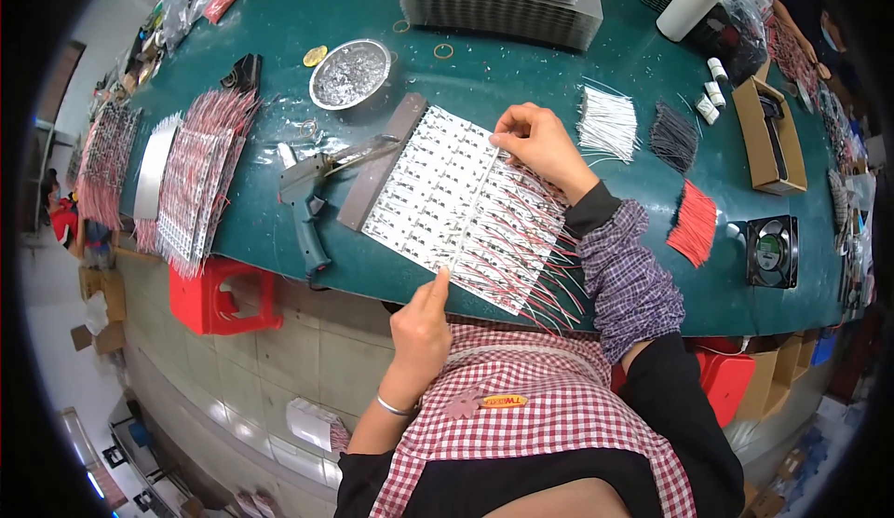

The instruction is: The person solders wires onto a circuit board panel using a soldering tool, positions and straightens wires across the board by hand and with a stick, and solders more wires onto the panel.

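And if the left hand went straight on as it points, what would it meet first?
The left hand would probably meet the white circuit panel, whose near edge it seems to touch.

The board (410, 183) is resting on the table (517, 73). A glue gun (303, 223) is lying left of the board, with a bowl (349, 104) standing behind the gun. A stack of trays (503, 15) is standing at the back. Piles of wires (606, 125) are lying to the right, and a fan (772, 252) is sitting past them, in front of a box (751, 117).
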The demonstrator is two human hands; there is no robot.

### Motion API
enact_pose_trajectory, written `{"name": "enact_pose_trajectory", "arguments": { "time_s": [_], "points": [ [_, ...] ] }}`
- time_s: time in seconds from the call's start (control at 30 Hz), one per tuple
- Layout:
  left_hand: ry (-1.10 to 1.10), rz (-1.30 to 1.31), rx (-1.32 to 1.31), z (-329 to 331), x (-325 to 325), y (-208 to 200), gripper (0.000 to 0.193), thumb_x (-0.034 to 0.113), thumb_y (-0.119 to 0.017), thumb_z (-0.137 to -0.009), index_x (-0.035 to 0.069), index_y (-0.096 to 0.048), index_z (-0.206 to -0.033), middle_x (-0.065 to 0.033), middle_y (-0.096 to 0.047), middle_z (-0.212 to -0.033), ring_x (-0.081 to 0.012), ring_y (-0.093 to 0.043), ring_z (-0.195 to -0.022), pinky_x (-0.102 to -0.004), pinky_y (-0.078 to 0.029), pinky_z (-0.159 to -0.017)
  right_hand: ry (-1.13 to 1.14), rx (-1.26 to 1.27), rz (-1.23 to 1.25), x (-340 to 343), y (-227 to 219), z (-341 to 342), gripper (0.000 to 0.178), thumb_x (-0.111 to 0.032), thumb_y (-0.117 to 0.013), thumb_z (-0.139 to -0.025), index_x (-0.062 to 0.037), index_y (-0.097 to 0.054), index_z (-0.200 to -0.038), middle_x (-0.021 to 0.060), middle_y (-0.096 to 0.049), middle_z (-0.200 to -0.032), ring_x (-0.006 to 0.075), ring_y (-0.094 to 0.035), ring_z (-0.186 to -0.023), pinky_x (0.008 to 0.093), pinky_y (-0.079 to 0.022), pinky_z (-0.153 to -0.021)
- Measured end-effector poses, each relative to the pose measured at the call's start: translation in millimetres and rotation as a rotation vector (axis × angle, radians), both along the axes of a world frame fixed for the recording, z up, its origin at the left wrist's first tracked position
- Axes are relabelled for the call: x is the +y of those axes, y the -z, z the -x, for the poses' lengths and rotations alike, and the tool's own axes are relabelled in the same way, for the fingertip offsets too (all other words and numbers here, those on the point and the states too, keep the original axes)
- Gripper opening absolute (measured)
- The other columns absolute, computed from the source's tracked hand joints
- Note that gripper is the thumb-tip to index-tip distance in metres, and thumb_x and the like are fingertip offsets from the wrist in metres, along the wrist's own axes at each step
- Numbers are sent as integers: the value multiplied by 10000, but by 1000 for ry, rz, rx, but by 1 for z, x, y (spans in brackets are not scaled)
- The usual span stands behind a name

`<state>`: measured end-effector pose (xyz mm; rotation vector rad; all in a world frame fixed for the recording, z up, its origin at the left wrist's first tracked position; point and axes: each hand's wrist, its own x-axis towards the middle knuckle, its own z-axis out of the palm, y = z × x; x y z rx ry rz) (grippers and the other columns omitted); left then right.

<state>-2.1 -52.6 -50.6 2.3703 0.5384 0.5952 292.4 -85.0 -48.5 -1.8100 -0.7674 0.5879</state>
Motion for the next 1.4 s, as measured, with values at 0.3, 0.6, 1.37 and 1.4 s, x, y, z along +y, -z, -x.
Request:
{"name": "enact_pose_trajectory", "arguments": {
  "time_s": [0.3, 0.6, 1.37, 1.4],
  "points": [
    [-109, 256, -62, 19, 8, -23, 301, -50, -525, -902, -52, -617, -1189, -167, -669, -897, -192, -627, -617, -298, -485, -528, -95, 150, -57, -5, -33, -15, 125, -114, -655, -896, 11, -667, -896, 40, -581, -843, 101, -586, -654, 240, -472, -588],
    [-425, 511, -191, 31, 13, -9, 259, 4, -502, -971, -50, -615, -1197, -70, -657, -892, -45, -477, -559, -200, -401, -495, -529, -681, 129, 14, -21, 20, 71, -82, -637, -835, -49, -598, -885, 96, -541, -914, 291, -534, -944, 376, -458, -798],
    [-352, 516, -204, 21, 20, 3, 246, -1, -511, -965, -53, -626, -1175, -80, -651, -870, -52, -464, -547, -214, -403, -488, -492, -933, 196, 1, -24, 44, 123, 36, -543, -763, 9, -534, -882, 162, -577, -857, 316, -571, -863, 404, -477, -753],
    [-345, 487, -186, 20, 20, 2, 255, -17, -512, -955, -44, -627, -1181, -89, -649, -862, -66, -467, -544, -222, -404, -489, -460, -924, 209, 0, -23, 47, 129, 55, -546, -747, 13, -531, -868, 171, -581, -853, 325, -574, -857, 413, -482, -753]
  ]
}}
